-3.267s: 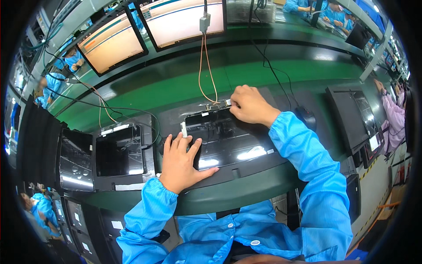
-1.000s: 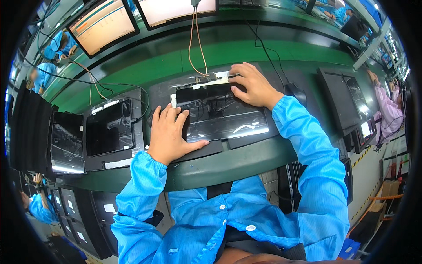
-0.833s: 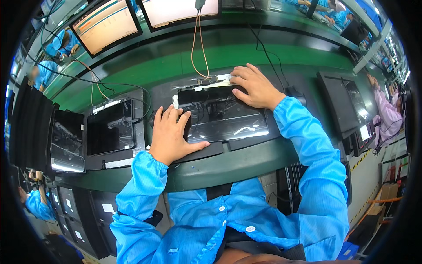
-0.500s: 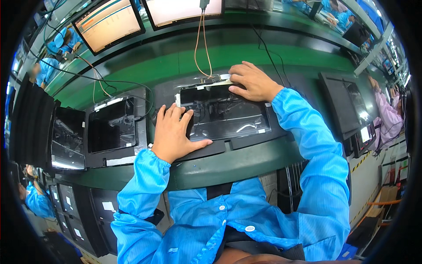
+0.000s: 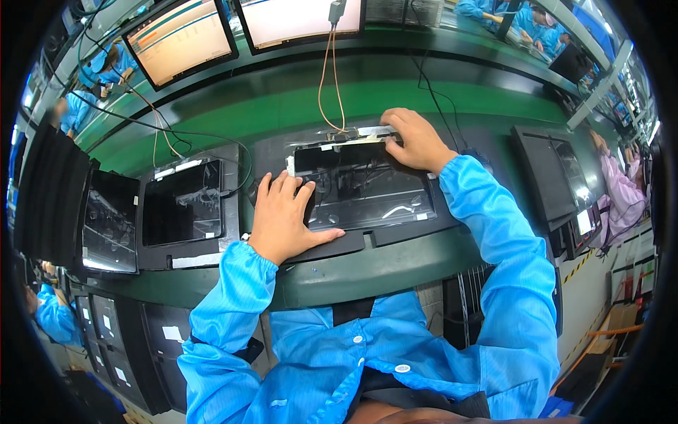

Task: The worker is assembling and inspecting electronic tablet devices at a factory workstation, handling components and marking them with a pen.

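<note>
A dark, glossy display panel lies on a black fixture in front of me. My left hand rests over the panel's left edge and the fixture, fingers stretched and thumb spread. At the panel's far right edge is my right hand, its thumb and fingers curled close together. Next to those fingers runs a pale strip along the far edge; whatever they grip is hidden. Thin orange-brown wires run from a grey connector down to that edge.
Left of my hand, a second panel sits in a fixture with a cable attached, beside another dark panel. Black trays stand at the right. Two monitors stand at the back. Several co-workers in blue or pink clothing are farther off.
My right hand has shifted right along the panel's far edge, and its fingers have curled in. More of the pale strip shows. My left hand stays in place on the panel's left side.
</note>
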A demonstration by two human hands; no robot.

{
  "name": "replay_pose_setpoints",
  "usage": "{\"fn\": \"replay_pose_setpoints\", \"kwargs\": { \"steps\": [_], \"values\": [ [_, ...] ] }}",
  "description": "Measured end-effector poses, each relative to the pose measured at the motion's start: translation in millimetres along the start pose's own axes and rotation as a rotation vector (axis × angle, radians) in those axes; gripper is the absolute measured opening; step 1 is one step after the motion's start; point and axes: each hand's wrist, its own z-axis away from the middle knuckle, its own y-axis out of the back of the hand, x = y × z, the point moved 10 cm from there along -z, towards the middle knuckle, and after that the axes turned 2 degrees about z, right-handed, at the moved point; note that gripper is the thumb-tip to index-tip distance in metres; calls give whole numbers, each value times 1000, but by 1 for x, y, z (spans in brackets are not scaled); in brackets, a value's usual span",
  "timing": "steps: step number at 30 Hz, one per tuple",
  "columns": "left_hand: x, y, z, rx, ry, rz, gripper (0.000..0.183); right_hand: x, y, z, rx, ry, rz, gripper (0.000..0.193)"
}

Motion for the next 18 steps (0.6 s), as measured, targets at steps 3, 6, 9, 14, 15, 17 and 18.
{"fn": "replay_pose_setpoints", "kwargs": {
  "steps": [3, 6, 9, 14, 15, 17, 18],
  "values": [
    [0, -1, -1, -5, -2, -5, 97, 23, -2, 6, -14, -99, -70, 20],
    [1, 1, -2, -12, 0, -7, 96, 35, -7, -2, -122, -119, -128, 22],
    [13, 10, -12, -49, -38, -82, 88, 35, -7, -5, -206, -119, -120, 21],
    [43, 3, -71, -87, -87, -26, 32, 34, -3, 2, -92, -70, -67, 15],
    [41, -5, -84, -83, -60, 38, 23, 30, -6, -2, -88, -63, -77, 15],
    [38, -28, -113, -18, -47, 92, 18, 30, -4, 0, -32, -53, -34, 14],
    [36, -43, -124, -26, -50, 91, 18, 30, -5, -1, -38, -41, -24, 13]
  ]
}}
